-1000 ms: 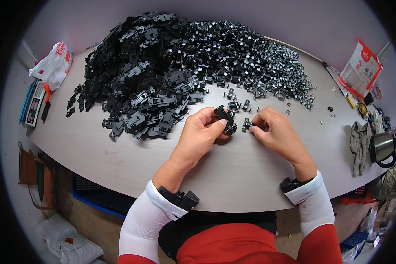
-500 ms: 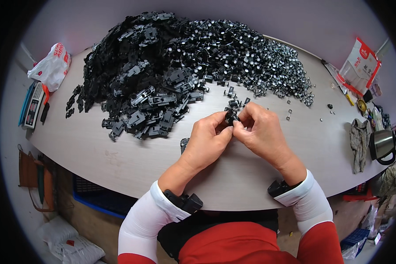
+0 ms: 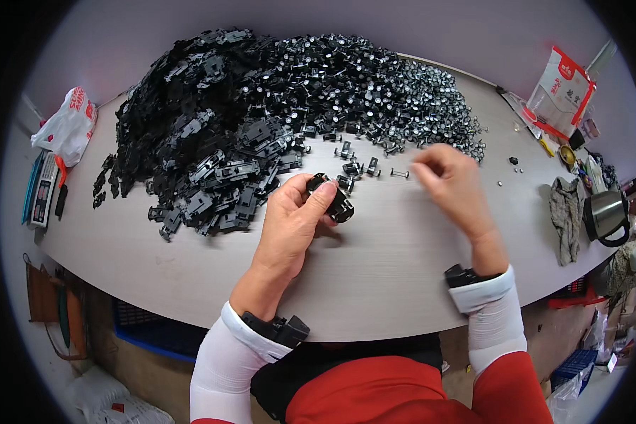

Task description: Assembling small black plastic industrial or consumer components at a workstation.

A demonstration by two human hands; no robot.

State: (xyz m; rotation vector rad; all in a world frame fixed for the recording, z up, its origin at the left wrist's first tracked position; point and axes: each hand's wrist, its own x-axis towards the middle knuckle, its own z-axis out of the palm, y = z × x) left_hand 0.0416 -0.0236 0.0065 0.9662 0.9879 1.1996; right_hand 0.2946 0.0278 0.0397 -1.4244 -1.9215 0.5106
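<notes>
Head view. The left hand point(image 3: 290, 222) grasps a small black part point(image 3: 334, 198) between thumb and fingers, lifted just above the table point(image 3: 374, 283), near the centre of the picture. The right hand point(image 3: 454, 180), at 3 o'clock from the part and well apart from it, reaches with fingers loosely curled toward the loose axles point(image 3: 374, 168) lying at 12 o'clock from the part; whether it holds anything cannot be told, as the hand is blurred. A heap of black chassis pieces point(image 3: 198, 155) fills the table at 10 o'clock from the left hand, and beside it a heap of wheel sets point(image 3: 374, 92) spreads from 12 to 2 o'clock. A white bag point(image 3: 67, 127) lies at the table's far left edge, a red-and-white packet point(image 3: 562, 92) at its far right, and a grey cloth point(image 3: 565, 212) with a metal kettle point(image 3: 608, 215) just beside it at 3 o'clock from the right hand.
</notes>
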